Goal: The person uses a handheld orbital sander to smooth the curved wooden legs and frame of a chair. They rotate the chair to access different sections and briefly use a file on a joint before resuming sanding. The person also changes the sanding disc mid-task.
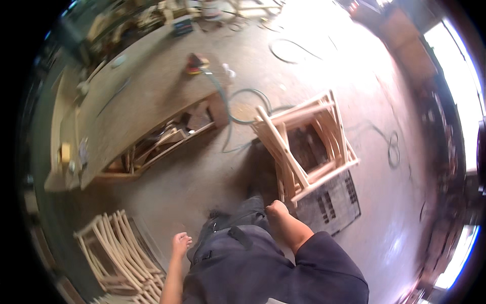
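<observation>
My left hand [180, 244] hangs beside my left thigh with its fingers apart and loosely curled, holding nothing. Nearest to it, at the lower left, is a row of curved pale wooden frames [119, 248] packed side by side. My right hand [276, 209] is closed in front of my right hip, and no object shows in it. Just beyond that hand stands a stack of pale wooden frames [304, 152], apart from it as far as I can tell. Under the stack lies a dark slotted pallet [331, 207]. The picture is somewhat blurred.
A long workbench [152, 86] runs along the left, with wood offcuts [174, 136] on its lower shelf. On its top sits a red and yellow sander [196, 64] joined to a green hose [225, 101]. More hose [393, 149] lies coiled on the floor at right.
</observation>
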Available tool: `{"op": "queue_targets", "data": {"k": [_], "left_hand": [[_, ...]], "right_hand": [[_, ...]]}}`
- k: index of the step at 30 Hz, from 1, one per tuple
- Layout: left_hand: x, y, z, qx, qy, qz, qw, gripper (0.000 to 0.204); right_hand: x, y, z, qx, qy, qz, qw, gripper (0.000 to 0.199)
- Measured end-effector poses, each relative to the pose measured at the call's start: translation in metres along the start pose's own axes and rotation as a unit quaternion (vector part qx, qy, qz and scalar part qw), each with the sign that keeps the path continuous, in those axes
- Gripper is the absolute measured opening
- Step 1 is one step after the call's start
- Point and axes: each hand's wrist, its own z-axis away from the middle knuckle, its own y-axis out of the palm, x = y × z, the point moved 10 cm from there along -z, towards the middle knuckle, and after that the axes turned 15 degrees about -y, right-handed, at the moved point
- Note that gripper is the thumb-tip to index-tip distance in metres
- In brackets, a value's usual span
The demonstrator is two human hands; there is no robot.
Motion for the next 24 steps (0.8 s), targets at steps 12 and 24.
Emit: {"op": "queue_targets", "data": {"k": [12,24], "left_hand": [[0.241,-0.098,0.010,-0.230,-0.010,0.213,0.950,0.029],[0.339,-0.176,-0.052,-0.250,-0.144,0.063,0.955,0.040]], "right_hand": [[0.289,0.159,-0.014,0.273,-0.433,0.540,0.668,0.030],[0.576,0.295,-0.043,0.311,-0.281,0.217,0.882,0.021]]}}
